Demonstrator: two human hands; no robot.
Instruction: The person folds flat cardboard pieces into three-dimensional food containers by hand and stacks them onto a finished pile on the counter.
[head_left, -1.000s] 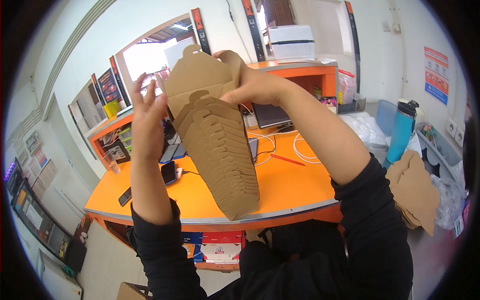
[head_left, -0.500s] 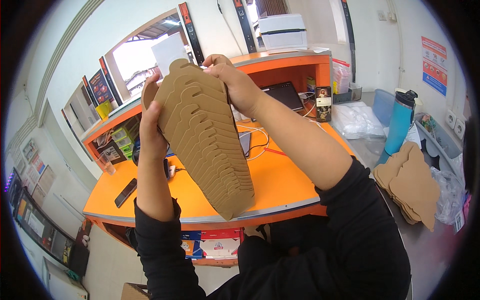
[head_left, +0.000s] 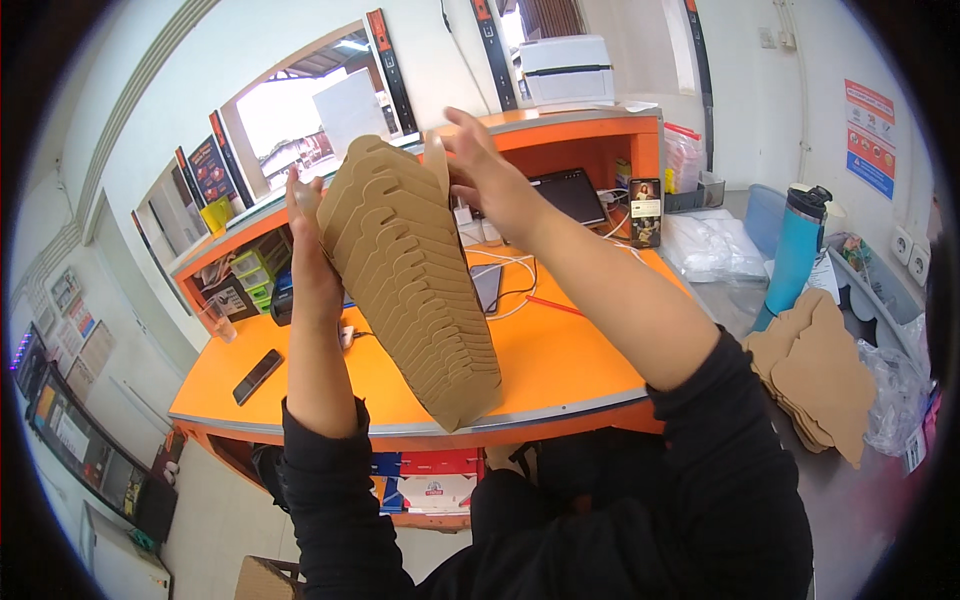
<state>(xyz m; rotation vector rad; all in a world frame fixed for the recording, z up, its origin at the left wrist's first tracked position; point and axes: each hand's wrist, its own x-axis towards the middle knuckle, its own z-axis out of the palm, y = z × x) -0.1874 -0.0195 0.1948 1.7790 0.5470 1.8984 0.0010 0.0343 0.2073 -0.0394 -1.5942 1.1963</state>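
A tall stack of nested brown cardboard trays (head_left: 410, 285) with scalloped edges leans in front of me. Its lower end is at the orange table's front edge, while its upper end tilts away to the left. My left hand (head_left: 316, 255) lies along the stack's left side, fingers stretched upward and palm against the cardboard. Beside the upper right edge is my right hand (head_left: 495, 185), its fingers spread and wrapped round nothing. Whether its thumb touches the top tray I cannot tell.
Flat cardboard pieces (head_left: 815, 375) lie piled on the grey counter at right, near a turquoise bottle (head_left: 795, 250). On the orange table (head_left: 560, 345) are a dark phone (head_left: 258, 377), cables and a red pen (head_left: 553, 305). A lit phone (head_left: 646, 212) stands at the back.
My right hand has let go of the stack's top edge and opened away from it. My left fingers have straightened along the side. The stack's top has shifted slightly right and down.
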